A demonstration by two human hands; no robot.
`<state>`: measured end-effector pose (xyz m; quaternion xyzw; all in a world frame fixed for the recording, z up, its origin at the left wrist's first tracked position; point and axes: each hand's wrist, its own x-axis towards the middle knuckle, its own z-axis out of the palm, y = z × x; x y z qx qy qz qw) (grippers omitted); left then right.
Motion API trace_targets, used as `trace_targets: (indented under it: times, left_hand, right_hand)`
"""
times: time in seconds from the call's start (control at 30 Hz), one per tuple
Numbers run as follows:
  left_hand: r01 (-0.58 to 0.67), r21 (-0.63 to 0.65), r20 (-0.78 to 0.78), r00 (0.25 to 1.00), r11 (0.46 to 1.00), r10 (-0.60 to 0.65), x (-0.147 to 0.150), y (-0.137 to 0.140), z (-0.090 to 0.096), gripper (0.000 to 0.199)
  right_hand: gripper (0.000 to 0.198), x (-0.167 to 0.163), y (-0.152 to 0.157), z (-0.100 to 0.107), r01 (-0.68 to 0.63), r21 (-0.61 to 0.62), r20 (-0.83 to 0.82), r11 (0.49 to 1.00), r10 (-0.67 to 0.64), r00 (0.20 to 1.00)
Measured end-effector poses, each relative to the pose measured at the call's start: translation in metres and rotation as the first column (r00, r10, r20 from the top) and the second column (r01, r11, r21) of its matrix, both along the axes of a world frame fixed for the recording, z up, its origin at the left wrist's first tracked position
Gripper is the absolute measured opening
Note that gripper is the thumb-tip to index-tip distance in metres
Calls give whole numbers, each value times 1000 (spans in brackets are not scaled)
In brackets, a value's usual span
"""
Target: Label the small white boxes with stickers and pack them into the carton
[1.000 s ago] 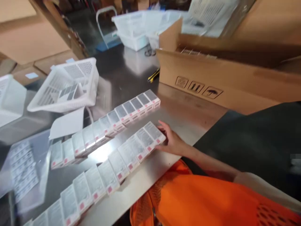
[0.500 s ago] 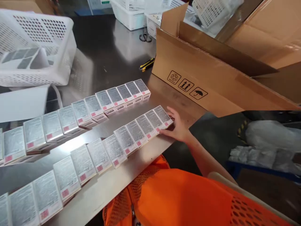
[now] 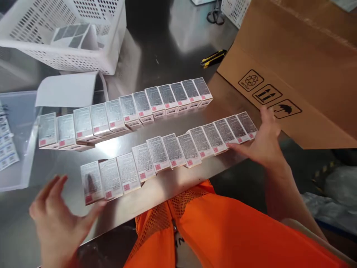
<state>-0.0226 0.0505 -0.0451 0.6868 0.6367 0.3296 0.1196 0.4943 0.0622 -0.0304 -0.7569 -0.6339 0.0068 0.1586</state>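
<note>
- Spread wide, our left hand [image 3: 60,219] cups the air beside the left end of the near row of boxes [image 3: 169,150], its thumb tip by the end box's near corner; our right hand [image 3: 263,143] curves loosely round the right end, thumb along the near side. Neither clasps anything that we can see; whether the right thumb presses, we cannot tell.
- That row lies along the near edge of the surface [image 3: 125,206], with the far row [image 3: 128,106] farther in.
- Several of our boxes stand out of line, so squeezing from both ends could make the middle buckle.
- Pressing the ends unevenly could leave middle boxes loose and, with the near edge so close, drop one over it.
- Our right fingers are just beside the carton [image 3: 295,74]; swinging outward could knock it.
</note>
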Motion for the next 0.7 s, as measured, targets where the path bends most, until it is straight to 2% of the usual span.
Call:
trace_targets:
  times: [0.07, 0.1, 0.17, 0.23, 0.27, 0.37, 0.43, 0.57, 0.7]
  left_hand:
    - [189, 22, -212, 961, 982, -180, 24, 12, 2, 131]
    - [304, -12, -305, 906, 953, -293, 39, 19, 3, 140]
    - [458, -113, -421, 781, 882, -460, 67, 34, 3, 147]
    - [554, -197, -469, 671, 809, -574, 88, 48, 0, 147]
    - [588, -225, -475, 630, 777, -615, 94, 53, -2, 145]
    - [629, -261, -459, 586, 732, -667, 102, 64, -6, 143]
    - [611, -259, -437, 616, 748, -655, 103, 67, -7, 138]
    - [530, -305, -385, 691, 791, -612, 113, 66, -1, 136]
    - [527, -369, -374, 670, 765, -642, 123, 66, 6, 122]
  right_hand:
    - [143, -35, 9, 12, -245, -47, 60, 968, 248, 967]
    - [142, -53, 15, 14, -387, -95, 60, 917, 393, 917]
    - [140, -83, 29, 13, -613, -191, 51, 767, 631, 774]
    - [139, -104, 43, 6, -730, -265, 47, 629, 765, 642]
    - [139, -112, 49, 3, -763, -293, 40, 577, 804, 593]
    - [140, -124, 62, -2, -808, -357, 3, 468, 866, 500]
    - [136, -126, 66, -3, -817, -375, -18, 438, 878, 478]
    - [123, -124, 65, -5, -832, -325, -30, 450, 874, 485]
    - [117, -122, 64, -12, -867, -210, 53, 452, 891, 452]
